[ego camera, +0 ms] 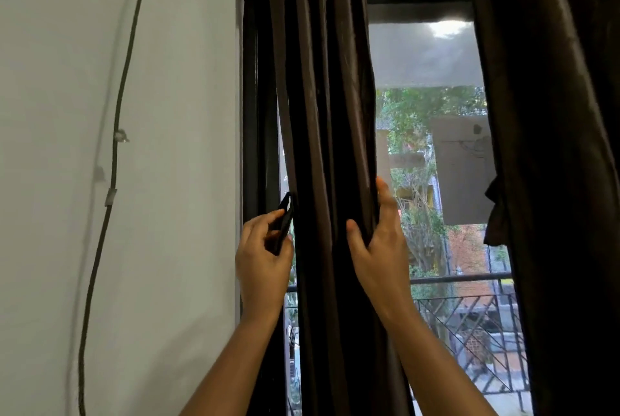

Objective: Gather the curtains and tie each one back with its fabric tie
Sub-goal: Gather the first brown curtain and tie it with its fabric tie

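Both forearms are bare, left hand point(263, 259) and right hand point(380, 256) ringless.

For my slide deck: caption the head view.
Right hand gathers the left curtain while left hand holds its fabric tie.

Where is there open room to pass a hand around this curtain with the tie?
Free: the wide gap between the left curtain and right curtain, and a narrow slit between it and the window frame. Crowded: where the left hand holds the tie and right hand grips the folds.
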Demonstrator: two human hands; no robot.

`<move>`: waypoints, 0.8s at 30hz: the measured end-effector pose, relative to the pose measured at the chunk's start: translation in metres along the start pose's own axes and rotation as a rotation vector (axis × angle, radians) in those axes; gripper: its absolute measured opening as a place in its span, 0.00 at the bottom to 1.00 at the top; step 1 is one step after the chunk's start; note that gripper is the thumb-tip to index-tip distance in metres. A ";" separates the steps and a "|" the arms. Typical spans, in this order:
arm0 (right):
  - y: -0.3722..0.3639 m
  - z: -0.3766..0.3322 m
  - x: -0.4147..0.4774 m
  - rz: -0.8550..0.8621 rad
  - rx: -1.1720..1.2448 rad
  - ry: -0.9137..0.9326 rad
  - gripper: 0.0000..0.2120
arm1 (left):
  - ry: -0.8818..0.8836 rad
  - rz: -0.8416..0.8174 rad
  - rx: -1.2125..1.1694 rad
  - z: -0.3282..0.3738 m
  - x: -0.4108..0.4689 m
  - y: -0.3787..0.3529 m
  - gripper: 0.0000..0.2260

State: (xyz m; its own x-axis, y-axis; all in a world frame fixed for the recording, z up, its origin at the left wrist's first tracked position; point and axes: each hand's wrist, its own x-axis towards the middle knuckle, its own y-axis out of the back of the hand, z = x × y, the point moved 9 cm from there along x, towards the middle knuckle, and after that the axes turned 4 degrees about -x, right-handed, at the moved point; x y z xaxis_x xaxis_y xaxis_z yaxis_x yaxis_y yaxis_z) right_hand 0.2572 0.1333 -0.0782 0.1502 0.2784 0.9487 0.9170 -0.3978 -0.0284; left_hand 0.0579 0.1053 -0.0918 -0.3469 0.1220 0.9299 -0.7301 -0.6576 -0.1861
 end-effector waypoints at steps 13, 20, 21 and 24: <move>0.001 -0.026 0.004 0.126 -0.559 0.270 0.22 | -0.214 -0.235 0.620 0.024 0.015 -0.042 0.06; -0.014 -0.019 0.004 -0.025 -0.833 0.278 0.26 | -0.009 -0.288 0.636 -0.006 0.032 -0.049 0.17; -0.015 -0.016 0.006 -0.045 -0.874 0.258 0.26 | 0.003 -0.282 0.666 -0.011 0.036 -0.049 0.18; -0.012 -0.006 0.011 -0.068 -0.956 0.183 0.26 | 0.011 -0.222 0.727 -0.022 0.047 -0.042 0.22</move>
State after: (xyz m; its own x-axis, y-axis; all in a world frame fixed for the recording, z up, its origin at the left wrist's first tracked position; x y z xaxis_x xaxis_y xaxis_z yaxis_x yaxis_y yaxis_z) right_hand 0.2453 0.1361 -0.0656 -0.0259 0.2188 0.9754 0.2230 -0.9499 0.2190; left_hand 0.0596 0.1547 -0.0469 -0.2454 0.3135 0.9173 -0.2133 -0.9405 0.2644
